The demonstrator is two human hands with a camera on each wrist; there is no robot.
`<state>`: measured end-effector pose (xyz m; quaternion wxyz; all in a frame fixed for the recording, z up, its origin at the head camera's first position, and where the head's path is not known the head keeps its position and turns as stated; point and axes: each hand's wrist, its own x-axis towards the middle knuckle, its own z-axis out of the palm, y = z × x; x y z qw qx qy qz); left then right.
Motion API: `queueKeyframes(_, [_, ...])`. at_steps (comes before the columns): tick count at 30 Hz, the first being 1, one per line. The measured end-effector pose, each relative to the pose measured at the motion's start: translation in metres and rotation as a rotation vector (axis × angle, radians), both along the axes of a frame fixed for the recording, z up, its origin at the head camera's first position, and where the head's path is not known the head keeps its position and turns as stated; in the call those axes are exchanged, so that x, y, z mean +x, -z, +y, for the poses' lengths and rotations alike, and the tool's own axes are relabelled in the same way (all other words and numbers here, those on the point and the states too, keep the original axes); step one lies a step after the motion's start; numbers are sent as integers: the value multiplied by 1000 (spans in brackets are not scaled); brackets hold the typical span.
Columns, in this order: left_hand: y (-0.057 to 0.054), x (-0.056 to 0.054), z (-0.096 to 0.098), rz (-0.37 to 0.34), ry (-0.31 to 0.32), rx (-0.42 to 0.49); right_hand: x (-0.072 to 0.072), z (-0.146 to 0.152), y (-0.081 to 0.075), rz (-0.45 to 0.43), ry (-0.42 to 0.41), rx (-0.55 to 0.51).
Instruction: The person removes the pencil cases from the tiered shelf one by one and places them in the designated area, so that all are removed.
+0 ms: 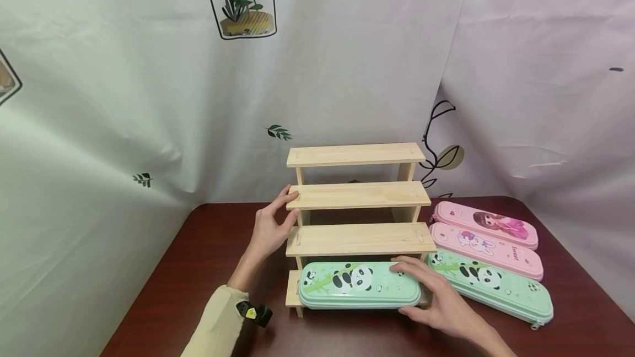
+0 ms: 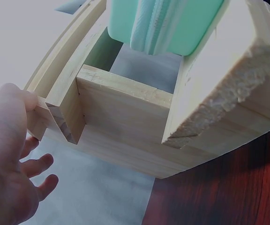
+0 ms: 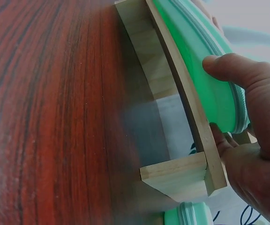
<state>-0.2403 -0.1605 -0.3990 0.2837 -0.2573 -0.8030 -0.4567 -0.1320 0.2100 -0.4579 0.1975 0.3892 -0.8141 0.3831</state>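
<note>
A mint-green pencil case (image 1: 359, 285) with pandas on its lid lies along the lowest step of a wooden stepped display shelf (image 1: 359, 238). Thumb and fingers of my right hand (image 1: 439, 302) grip the case at its right end. In the right wrist view, the right thumb presses the case's (image 3: 214, 98) front side. My left hand (image 1: 270, 230) holds the left end of an upper step, index finger at the board and thumb below it. From the left wrist, the left hand (image 2: 8, 154) shows its other fingers curled beside the shelf's side panel (image 2: 121, 131).
Right of the shelf, two pink pencil cases (image 1: 486, 249) and another green panda case (image 1: 491, 285) lie side by side on the dark red-brown table (image 1: 163, 302). A printed white cloth (image 1: 357, 70) hangs behind the table and along its sides.
</note>
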Motion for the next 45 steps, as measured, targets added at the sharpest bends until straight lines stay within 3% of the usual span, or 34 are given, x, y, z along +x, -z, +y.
queueKeyframes(7, [-1,0,0,0,-3,-1,1,3,-2,34,-14,-20])
queueKeyframes(16, [0,0,0,-13,-8,-3,4,10,-1,-45,11,-15])
queueKeyframes(28, [0,0,0,-16,-9,1,11,18,-7,-52,3,-42])
queueKeyframes(45, [0,0,1,-2,-10,5,23,36,-10,-48,54,-46])
